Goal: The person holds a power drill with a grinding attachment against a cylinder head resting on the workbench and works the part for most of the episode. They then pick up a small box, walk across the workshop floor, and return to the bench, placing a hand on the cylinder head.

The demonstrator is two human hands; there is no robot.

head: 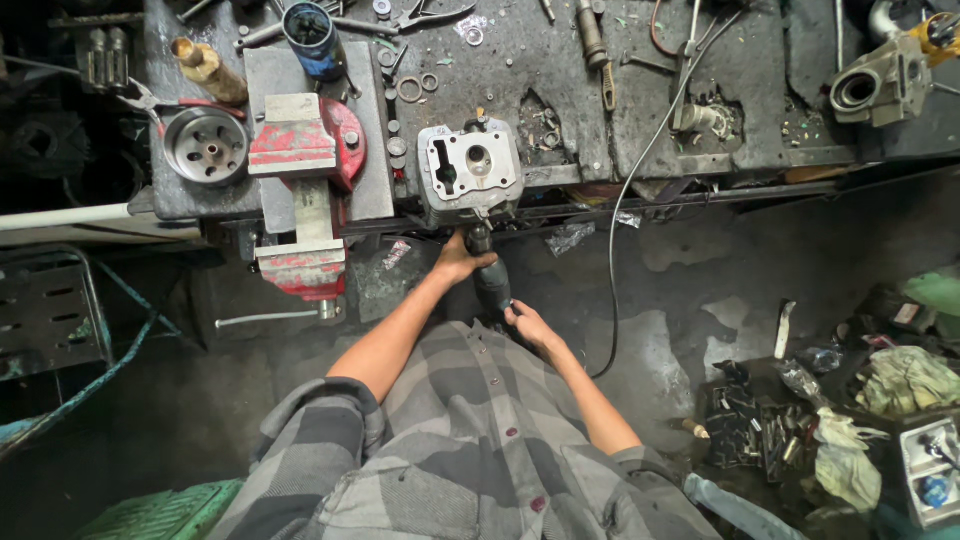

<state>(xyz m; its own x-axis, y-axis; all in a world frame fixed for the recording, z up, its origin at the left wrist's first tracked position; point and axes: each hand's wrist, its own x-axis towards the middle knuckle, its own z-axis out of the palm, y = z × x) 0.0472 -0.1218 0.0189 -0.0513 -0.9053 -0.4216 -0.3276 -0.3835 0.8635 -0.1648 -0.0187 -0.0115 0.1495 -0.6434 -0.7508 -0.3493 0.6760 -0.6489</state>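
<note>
I look straight down at a dirty workbench (600, 90). A grey metal engine cylinder head (470, 170) sits at the bench's front edge. A dark corded power tool (490, 278) points up into its underside. My left hand (458, 258) grips the tool's front end just below the cylinder head. My right hand (532, 325) holds the tool's rear handle, close to my grey checked shirt. The tool's black cable (620, 230) runs from the handle up over the bench.
A red bench vise (305, 190) stands left of the cylinder head, with a metal pulley wheel (207, 146) beside it. Pliers, washers and loose parts lie scattered on the bench. Another grey casting (880, 85) sits at the far right. Rags and tool bits (850, 420) clutter the floor right.
</note>
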